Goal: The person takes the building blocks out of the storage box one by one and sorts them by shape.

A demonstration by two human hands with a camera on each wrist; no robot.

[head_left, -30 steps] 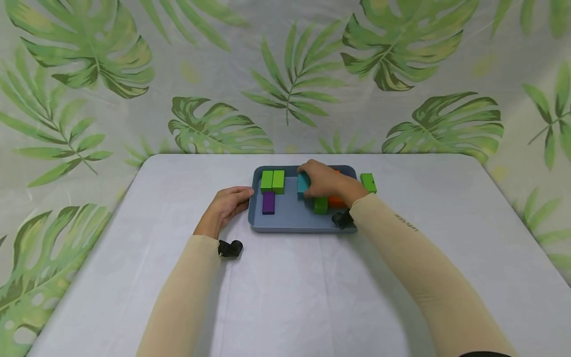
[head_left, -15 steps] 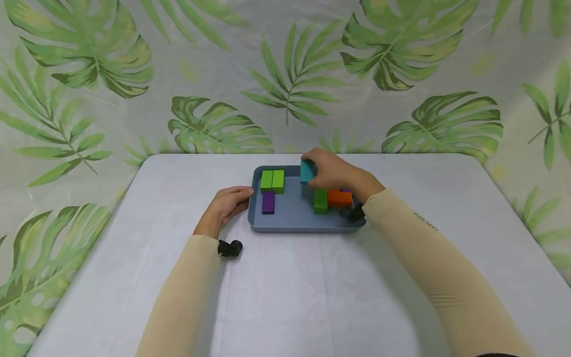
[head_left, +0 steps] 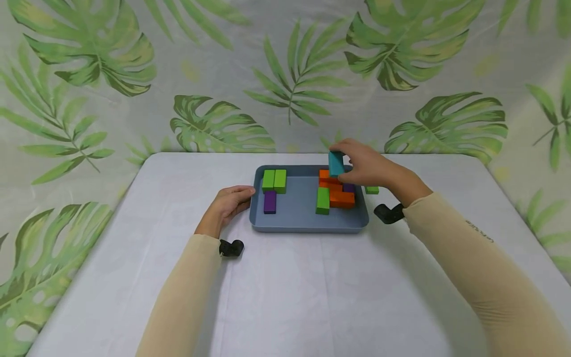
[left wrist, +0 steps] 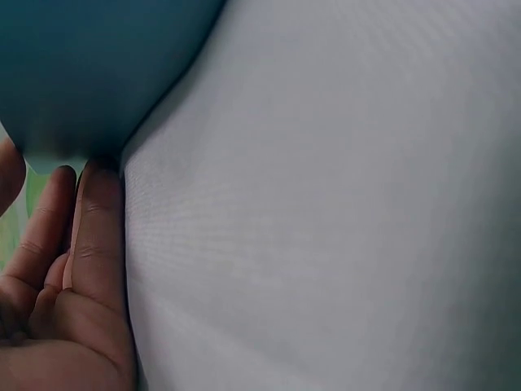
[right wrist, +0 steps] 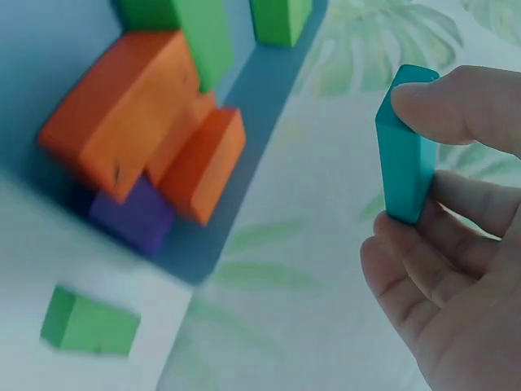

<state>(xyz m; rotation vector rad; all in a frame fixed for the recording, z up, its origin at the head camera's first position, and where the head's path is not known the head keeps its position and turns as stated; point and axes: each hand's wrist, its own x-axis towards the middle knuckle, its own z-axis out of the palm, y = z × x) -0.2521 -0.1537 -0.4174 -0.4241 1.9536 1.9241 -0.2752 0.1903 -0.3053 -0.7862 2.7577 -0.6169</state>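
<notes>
My right hand (head_left: 363,161) pinches a teal block (head_left: 335,164) between thumb and fingers, raised over the back right of the blue-grey tray (head_left: 308,229). In the right wrist view the teal block (right wrist: 404,155) stands roughly upright between thumb and fingertips, apart from the tray. My left hand (head_left: 229,204) lies at the tray's left edge, fingertips touching it. The left wrist view shows those fingers (left wrist: 99,236) fairly straight against the tray wall (left wrist: 98,73). Inside the tray's right half are orange blocks (head_left: 342,200), a green block (head_left: 322,201) and a partly hidden purple block (head_left: 349,188).
Two light green blocks (head_left: 279,181) stand side by side in the tray's back left, with a purple block (head_left: 269,202) in front of them. Another green block (head_left: 371,190) sits on the white table (head_left: 285,287) just right of the tray. A leaf-patterned cloth (head_left: 312,59) hangs behind.
My right hand has lifted the teal block from the tray and carried it up and to the right, uncovering the orange blocks. The left hand has stayed in place.
</notes>
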